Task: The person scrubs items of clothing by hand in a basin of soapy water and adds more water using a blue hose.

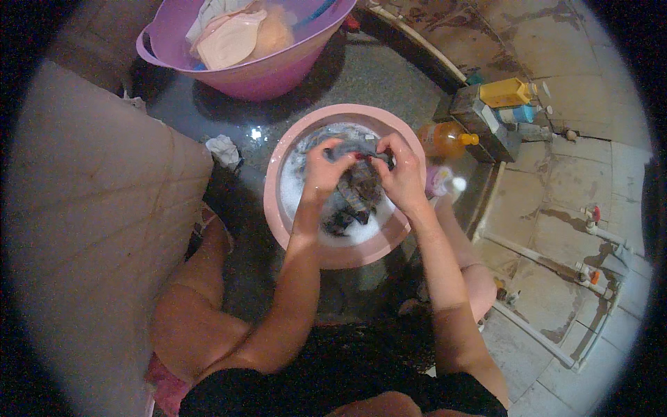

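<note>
Before me on the wet floor stands a round pink plastic basin (279,229) with white suds (292,195) inside. A dark grey garment (359,182) lies bunched in it, its lower part down among the foam. My left hand (327,164) grips the garment's upper part between thumb and fingers. Close beside it, my right hand (398,169) pinches the same cloth, the two thumbs almost meeting. A small pale tag (370,136) shows near the cloth's far edge. How much of the garment is under the suds cannot be seen.
A large purple tub (250,83) holding pale padded cloth (229,44) stands beyond the basin. To the right are an amber liquid bottle (440,139), a white-capped bottle (440,181) and a ledge bearing a yellow bottle (503,93). Pipes with valves (591,276) run along the tiled wall.
</note>
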Demonstrator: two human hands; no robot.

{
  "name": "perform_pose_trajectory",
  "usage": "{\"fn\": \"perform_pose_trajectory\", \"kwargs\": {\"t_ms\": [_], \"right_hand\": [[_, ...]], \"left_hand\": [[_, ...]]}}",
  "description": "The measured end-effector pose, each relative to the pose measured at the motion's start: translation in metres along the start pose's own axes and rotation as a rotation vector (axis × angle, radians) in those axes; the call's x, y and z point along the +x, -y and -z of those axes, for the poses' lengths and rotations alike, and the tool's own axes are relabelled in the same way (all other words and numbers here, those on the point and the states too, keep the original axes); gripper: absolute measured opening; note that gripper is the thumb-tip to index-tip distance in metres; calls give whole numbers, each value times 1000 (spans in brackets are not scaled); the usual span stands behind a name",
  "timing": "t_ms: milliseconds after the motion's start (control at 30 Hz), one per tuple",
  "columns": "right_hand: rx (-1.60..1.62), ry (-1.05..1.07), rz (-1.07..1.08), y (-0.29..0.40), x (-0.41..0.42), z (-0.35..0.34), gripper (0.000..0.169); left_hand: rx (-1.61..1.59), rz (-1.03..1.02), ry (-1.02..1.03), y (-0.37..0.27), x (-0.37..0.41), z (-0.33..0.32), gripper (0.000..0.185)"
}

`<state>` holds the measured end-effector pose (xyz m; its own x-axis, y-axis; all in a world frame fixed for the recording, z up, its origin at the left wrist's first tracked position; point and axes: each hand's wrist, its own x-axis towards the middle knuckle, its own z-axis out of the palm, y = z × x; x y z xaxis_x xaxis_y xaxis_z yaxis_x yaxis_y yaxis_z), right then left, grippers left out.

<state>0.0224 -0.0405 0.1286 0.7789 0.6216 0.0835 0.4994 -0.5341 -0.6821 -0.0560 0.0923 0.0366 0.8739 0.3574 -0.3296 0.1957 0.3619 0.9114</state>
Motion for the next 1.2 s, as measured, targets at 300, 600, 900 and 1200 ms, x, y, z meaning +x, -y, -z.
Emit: {"fn": "perform_pose_trajectory", "kwargs": {"t_ms": [300,600,900,1200], "right_hand": [[-230,595,63,-50,-25,-28,34],[-211,-101,114,-31,-4,17,30],[-162,-151,-116,-24,-34,-27,21],[789,270,-483,-31,-34,-40,20]], "left_hand": [[-18,-277,-54,-42,-14,14,10],[1,-234,-32,-45,-13,20,20],[396,-212,208,-36,-9,21,29],[57,-244,139,-34,-10,42,19]]}}
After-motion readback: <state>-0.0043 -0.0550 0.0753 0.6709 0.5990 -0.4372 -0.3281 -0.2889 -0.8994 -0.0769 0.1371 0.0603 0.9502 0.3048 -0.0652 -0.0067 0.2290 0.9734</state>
